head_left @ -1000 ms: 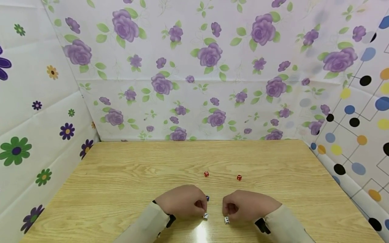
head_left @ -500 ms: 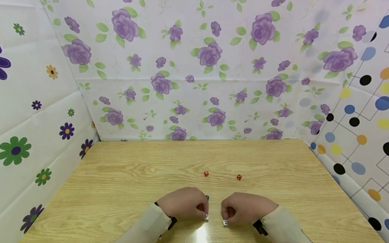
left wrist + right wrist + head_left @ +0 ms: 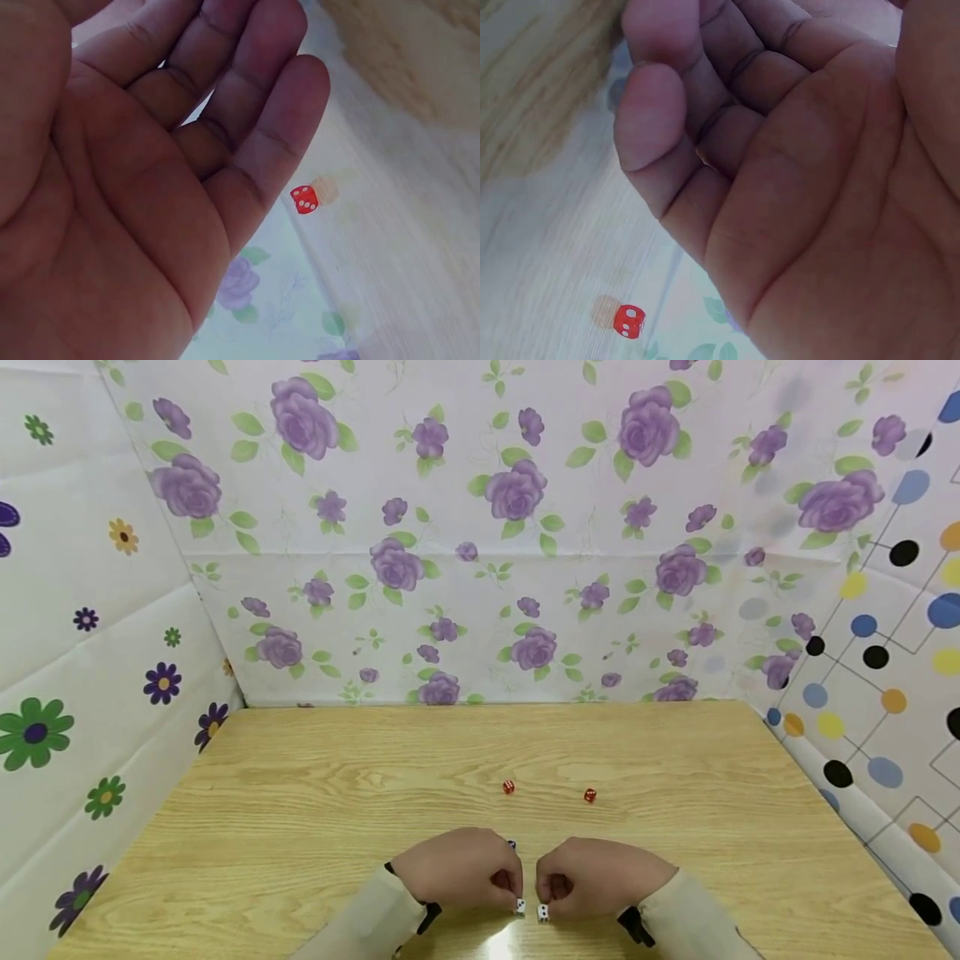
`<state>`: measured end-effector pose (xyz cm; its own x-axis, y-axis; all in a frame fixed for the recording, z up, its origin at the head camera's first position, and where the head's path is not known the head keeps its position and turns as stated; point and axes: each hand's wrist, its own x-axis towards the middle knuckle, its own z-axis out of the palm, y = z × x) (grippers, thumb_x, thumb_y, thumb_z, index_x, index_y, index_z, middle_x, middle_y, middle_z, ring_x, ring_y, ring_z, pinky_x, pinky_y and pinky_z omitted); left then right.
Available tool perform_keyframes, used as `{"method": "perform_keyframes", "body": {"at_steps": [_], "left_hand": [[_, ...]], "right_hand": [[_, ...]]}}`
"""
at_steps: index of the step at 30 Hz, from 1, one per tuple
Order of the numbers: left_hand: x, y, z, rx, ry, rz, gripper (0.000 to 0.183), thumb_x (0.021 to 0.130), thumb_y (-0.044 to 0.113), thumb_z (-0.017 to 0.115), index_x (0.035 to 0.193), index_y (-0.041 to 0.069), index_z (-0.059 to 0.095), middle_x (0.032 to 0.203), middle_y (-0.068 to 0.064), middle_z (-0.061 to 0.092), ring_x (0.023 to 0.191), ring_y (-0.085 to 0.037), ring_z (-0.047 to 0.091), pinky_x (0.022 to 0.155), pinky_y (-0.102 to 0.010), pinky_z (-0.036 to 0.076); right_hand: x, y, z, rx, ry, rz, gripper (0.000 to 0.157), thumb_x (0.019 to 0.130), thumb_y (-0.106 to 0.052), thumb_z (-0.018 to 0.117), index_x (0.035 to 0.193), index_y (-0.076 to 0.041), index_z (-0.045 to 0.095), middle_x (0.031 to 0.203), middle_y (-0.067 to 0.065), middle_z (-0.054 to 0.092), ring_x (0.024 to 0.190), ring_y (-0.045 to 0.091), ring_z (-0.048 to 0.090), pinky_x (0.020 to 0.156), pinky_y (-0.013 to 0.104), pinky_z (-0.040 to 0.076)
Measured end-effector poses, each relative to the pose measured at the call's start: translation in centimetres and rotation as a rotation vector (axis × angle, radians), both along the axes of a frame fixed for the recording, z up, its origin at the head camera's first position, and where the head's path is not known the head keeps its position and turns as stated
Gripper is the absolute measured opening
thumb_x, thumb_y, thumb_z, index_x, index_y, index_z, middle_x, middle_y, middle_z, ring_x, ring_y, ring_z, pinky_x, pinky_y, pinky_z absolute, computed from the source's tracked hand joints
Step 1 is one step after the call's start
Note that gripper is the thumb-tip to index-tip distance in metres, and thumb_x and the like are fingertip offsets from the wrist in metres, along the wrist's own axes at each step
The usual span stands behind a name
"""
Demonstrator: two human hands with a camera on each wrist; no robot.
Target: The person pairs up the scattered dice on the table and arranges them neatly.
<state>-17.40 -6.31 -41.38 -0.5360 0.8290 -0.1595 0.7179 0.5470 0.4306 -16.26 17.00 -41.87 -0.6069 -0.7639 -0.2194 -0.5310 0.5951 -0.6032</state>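
Observation:
My left hand (image 3: 467, 870) pinches a white die (image 3: 521, 907) between thumb and fingertips near the front of the table. Facing it, my right hand (image 3: 600, 878) pinches a second white die (image 3: 543, 912). Only a narrow gap separates the two dice in the head view. A dark blue die (image 3: 512, 844) peeks out behind the left knuckles, mostly covered. In the left wrist view the palm and bent fingers (image 3: 274, 127) fill the left side; the pinched die is out of sight there. The right wrist view likewise shows palm and curled fingers (image 3: 652, 112) without its die.
Two red dice lie farther back on the wooden table (image 3: 337, 802): one die (image 3: 508, 787) behind the left hand, the other die (image 3: 590, 795) behind the right. A rose-patterned sheet (image 3: 465, 610) hangs along the back edge, with patterned sheets at both sides.
Both hands have moved toward each other, bringing the two white dice from well apart to nearly together, slightly nearer the front. More of the blue die is now covered. The red dice stay put.

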Motion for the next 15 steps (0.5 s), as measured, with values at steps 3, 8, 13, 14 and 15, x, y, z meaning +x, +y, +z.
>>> {"method": "perform_keyframes", "body": {"at_steps": [3,8,13,14,15], "left_hand": [[-0.01,-0.11,0.12,0.008,-0.014,0.012,0.008,0.095,0.025,0.076,0.088,0.029,0.078,0.079,0.026,0.062,0.073,0.011,0.057,0.070,-0.011,0.048],[0.03,0.00,0.11,0.010,-0.021,0.002,0.007,0.095,0.026,0.077,0.088,0.028,0.078,0.078,0.026,0.063,0.073,0.012,0.057,0.075,-0.010,0.048],[0.18,0.23,0.01,-0.006,0.012,-0.021,0.008,0.094,0.024,0.078,0.086,0.027,0.077,0.076,0.027,0.061,0.071,0.012,0.055,0.070,-0.008,0.045],[0.22,0.28,-0.01,-0.010,0.022,-0.026,0.009,0.093,0.023,0.078,0.085,0.027,0.077,0.076,0.027,0.061,0.071,0.012,0.054,0.069,-0.008,0.045],[0.26,0.35,-0.03,-0.013,0.030,-0.032,0.009,0.093,0.023,0.078,0.085,0.027,0.077,0.076,0.027,0.060,0.071,0.012,0.054,0.069,-0.008,0.044]], "right_hand": [[0.04,0.02,0.16,-0.002,-0.018,-0.011,0.017,0.089,-0.010,0.075,0.087,-0.025,0.068,0.074,-0.019,0.059,0.063,-0.004,0.050,0.061,0.019,0.048],[0.12,-0.15,0.11,0.000,-0.028,-0.006,0.016,0.091,-0.012,0.076,0.087,-0.025,0.068,0.073,-0.020,0.059,0.063,-0.005,0.050,0.061,0.018,0.047],[0.28,-0.48,0.11,0.000,-0.019,0.008,0.016,0.091,-0.011,0.077,0.085,-0.023,0.068,0.073,-0.020,0.058,0.064,-0.005,0.050,0.061,0.018,0.047],[0.31,-0.55,0.12,-0.002,-0.016,0.010,0.016,0.090,-0.010,0.077,0.085,-0.023,0.068,0.073,-0.020,0.058,0.064,-0.005,0.050,0.061,0.018,0.047],[0.33,-0.61,0.10,-0.006,-0.016,0.012,0.016,0.090,-0.009,0.077,0.085,-0.022,0.069,0.073,-0.020,0.058,0.064,-0.005,0.050,0.061,0.018,0.047]]}}
